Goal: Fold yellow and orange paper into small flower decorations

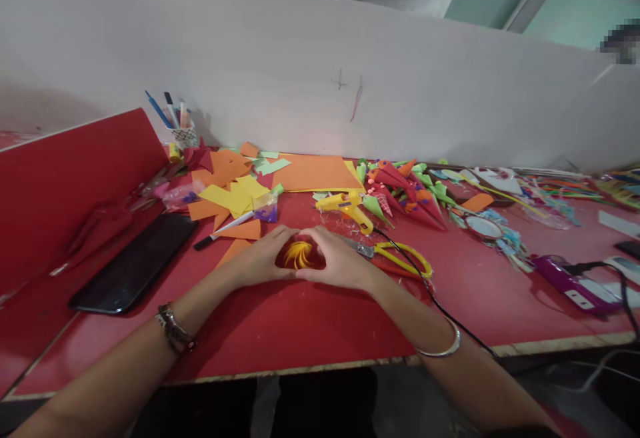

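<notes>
A small yellow paper swirl [299, 255], its strips curving like a pinwheel, sits on the red tabletop between my two hands. My left hand [264, 253] curves around its left side, and my right hand [345, 258] around its right. Thumb tips meet in front and fingertips meet behind, making a ring; thumbs stand apart from the fingers. I see no clear grip on the swirl, and whether any finger touches it is hard to tell. Just right of my right hand lie scissors with yellow handles [405, 255]. Behind it rests a yellow glue gun [347, 208].
A black phone [137, 265] lies at left, near a pen cup [184, 135]. Orange and yellow paper pieces [235, 195] spread behind my left hand. Red paper cones [400, 188] pile at back right. A purple power strip [575, 285] and black cord [430, 288] occupy the right.
</notes>
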{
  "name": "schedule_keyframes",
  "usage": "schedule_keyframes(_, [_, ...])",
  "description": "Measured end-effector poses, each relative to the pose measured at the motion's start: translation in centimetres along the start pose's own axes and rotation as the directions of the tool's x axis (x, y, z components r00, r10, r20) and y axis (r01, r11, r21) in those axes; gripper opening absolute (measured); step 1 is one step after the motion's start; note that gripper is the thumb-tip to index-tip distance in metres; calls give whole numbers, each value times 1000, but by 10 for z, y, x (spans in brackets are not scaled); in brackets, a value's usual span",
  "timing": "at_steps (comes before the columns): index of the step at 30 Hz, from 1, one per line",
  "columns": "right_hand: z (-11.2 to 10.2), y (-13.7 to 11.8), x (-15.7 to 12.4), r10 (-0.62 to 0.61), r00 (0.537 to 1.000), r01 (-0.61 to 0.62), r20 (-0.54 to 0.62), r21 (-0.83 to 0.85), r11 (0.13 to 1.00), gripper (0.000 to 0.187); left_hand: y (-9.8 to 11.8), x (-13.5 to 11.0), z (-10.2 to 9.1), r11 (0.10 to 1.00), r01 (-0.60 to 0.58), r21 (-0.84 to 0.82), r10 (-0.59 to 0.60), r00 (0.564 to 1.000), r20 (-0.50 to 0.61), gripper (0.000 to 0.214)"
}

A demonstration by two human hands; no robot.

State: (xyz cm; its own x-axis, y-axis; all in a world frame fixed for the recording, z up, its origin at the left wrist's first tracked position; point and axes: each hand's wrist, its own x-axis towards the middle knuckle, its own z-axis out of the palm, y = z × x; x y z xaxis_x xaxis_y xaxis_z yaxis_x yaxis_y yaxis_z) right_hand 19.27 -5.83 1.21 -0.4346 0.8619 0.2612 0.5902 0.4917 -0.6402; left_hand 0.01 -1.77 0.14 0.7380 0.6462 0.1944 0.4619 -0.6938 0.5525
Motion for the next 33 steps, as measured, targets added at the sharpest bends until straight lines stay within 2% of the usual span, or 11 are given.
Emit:
schedule_keyframes(4, [4,1,1,-28,1000,28,5,-19,999,49,-2,1,1,999,6,41,-5,1000,-17,49])
schedule_keyframes(7, [3,0,3,-107,994,107,2,-37,994,38,0,1,-1,997,-28,69,31,998,-51,53])
schedule_keyframes(12, [0,-3,3,-188,975,188,-117,-8,982,35,3,1,-8,976,-136,168,166,969,-180,52])
schedule_keyframes(16, [1,-3,3,-237,958,244,-163,24,970,36,4,0,-9,966,-172,191,212,953,-214,49])
schedule_keyframes(21, [0,-2,3,-243,951,251,-194,22,968,27,5,0,-8,970,-143,194,189,950,-247,47])
schedule_keyframes(25, [-1,-2,4,-220,952,246,-214,104,964,16,5,0,-7,980,-135,147,165,962,-219,50])
schedule_keyframes(33, [2,2,6,-199,945,239,-261,132,962,26,11,0,-6,985,-120,125,147,959,-244,49])
